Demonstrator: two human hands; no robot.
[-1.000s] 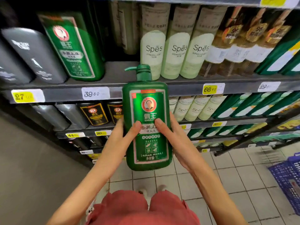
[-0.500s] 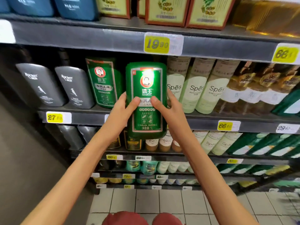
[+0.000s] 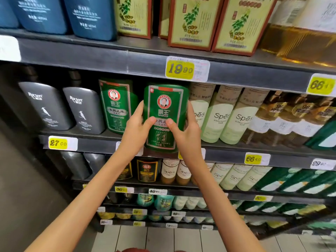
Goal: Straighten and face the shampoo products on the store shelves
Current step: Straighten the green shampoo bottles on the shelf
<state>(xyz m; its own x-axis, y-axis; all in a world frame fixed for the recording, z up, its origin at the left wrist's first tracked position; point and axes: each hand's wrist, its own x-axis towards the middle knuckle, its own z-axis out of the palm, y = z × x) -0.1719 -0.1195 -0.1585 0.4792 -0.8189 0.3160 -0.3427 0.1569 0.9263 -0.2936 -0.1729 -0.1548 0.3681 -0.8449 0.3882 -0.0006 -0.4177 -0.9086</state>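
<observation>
Presently, at the far left of the middle shelf, two grey Raclen bottles stand upright side by side, labels forward, above a yellow price tag reading 27.00. Next to them a green bottle stands on the same shelf, label facing out. The left hand is closed round the left side of a second green shampoo bottle, thumb pressed across the front label. This held bottle sits upright, label forward, its base at the front lip of the shelf; whether it rests on the shelf cannot be told. It stands just right of the matching green bottle and just left of the pale Spes bottles. The right hand is closed round its right side, thumb likewise on the label, the two thumb tips nearly meeting. Further right, amber bottles fill the row. Above, a shelf edge carries a tag marked 19.90.
</observation>
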